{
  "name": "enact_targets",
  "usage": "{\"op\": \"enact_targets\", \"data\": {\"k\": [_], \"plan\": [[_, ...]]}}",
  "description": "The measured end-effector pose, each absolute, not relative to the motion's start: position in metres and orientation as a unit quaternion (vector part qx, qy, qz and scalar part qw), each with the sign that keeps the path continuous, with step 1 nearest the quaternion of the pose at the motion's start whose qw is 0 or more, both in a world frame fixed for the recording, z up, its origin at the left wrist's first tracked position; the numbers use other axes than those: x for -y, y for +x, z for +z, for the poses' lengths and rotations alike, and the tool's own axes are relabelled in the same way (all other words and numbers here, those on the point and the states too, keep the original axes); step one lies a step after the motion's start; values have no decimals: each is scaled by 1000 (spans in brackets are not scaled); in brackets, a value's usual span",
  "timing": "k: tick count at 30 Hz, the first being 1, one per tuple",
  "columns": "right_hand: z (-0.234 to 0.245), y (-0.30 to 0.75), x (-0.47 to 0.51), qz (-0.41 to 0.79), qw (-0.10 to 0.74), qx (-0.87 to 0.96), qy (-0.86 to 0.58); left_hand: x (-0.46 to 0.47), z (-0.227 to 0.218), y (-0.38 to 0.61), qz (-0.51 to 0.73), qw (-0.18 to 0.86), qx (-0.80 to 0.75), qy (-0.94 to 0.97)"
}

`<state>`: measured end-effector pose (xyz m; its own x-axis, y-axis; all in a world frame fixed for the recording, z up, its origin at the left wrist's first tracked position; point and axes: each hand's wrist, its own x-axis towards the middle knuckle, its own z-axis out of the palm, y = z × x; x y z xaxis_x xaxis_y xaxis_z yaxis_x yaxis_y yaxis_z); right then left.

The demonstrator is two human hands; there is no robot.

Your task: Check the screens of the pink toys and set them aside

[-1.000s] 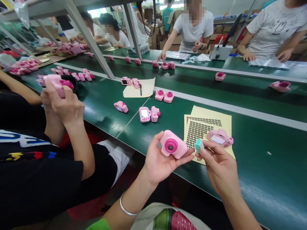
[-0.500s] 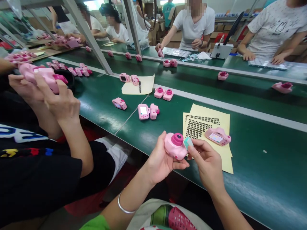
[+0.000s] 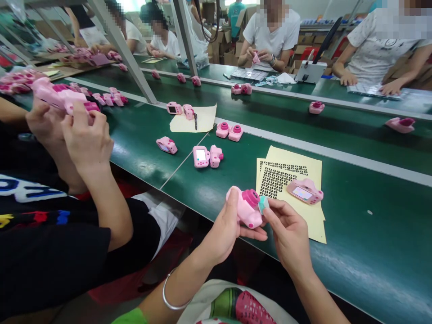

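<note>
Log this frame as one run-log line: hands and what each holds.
left hand: pink toy camera | right hand: teal piece, against camera | nearby: sticker sheet

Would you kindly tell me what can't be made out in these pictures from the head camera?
Head view: the back of the pink plastic toy camera is hidden by the left hand.
Head view: the small teal block is partly hidden by the right hand and too small to identify.
Head view: the black marks on the yellow paper sheet are too small to read.
Head view: the white printed bag is cut off by the lower edge.
</note>
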<state>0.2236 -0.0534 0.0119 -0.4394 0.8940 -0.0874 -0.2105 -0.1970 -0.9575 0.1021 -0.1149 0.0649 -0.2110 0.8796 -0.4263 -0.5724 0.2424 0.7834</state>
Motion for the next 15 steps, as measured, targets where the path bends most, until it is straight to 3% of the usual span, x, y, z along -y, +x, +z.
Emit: {"op": "enact_targets", "data": {"k": [6, 15], "plan": [[15, 226, 55, 633, 454, 533, -329, 120, 53, 103, 596, 529, -564, 218], [14, 230, 55, 393, 538, 699, -258, 128, 62, 101, 528, 419, -640, 370]]}}
